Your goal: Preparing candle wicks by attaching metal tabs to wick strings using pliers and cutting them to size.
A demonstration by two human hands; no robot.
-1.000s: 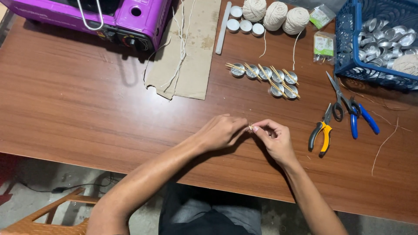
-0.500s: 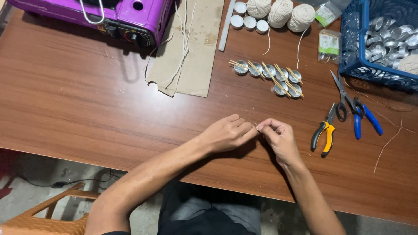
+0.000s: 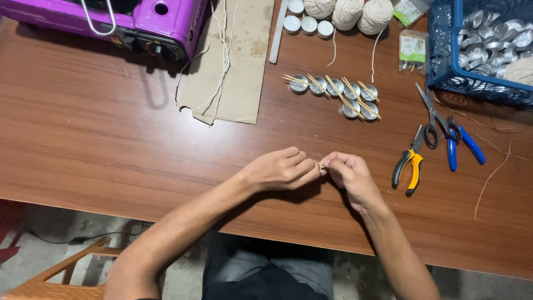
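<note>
1. Across the brown wooden table (image 3: 83, 144), a purple portable stove (image 3: 111, 22) sits at the far left, a blue basket (image 3: 444, 61) of metal cups at the far right.
2. Near the middle, the left hand (image 3: 277, 169) and right hand (image 3: 350, 175) meet fingertip to fingertip, equally close to the work.
3. Beyond them lies a row of small metal cups (image 3: 333, 91) crossed with sticks; pliers (image 3: 408, 164) rest to the right.
4. Between both pinches, a tiny light-coloured stick (image 3: 321, 166) lies roughly left to right, fingers closed on each end.
</note>
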